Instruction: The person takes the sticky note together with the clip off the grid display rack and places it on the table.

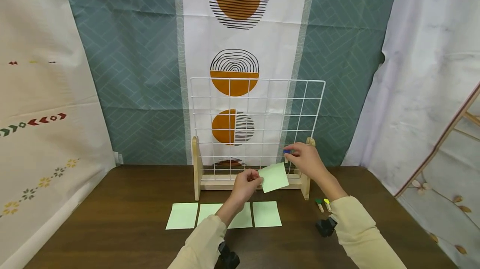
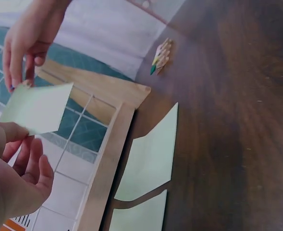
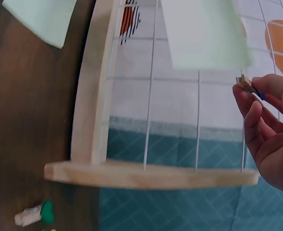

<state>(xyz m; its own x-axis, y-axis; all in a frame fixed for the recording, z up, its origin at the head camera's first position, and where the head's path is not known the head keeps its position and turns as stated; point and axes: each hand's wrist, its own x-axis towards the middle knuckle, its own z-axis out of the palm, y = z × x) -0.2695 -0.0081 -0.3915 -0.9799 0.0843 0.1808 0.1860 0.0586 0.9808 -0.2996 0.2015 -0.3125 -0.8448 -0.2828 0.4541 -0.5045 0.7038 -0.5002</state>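
A pale green paper square (image 1: 273,177) is pinched at its left edge between the thumb and fingers of my left hand (image 1: 245,185). It stands tilted in front of the lower right of a white wire grid (image 1: 258,129). My right hand (image 1: 305,160) pinches a small wooden clothespin (image 3: 244,83) with a blue end, near the paper's upper right corner. In the right wrist view the clothespin and the paper look apart. Wooden feet (image 1: 196,169) hold the grid upright on the table.
Several more green paper squares (image 1: 182,216) lie in a row on the dark table (image 1: 123,219) before the grid. To the right lie clothespins with a green end (image 1: 319,204) and a yellow end (image 1: 327,205). A patterned curtain (image 1: 142,73) hangs behind.
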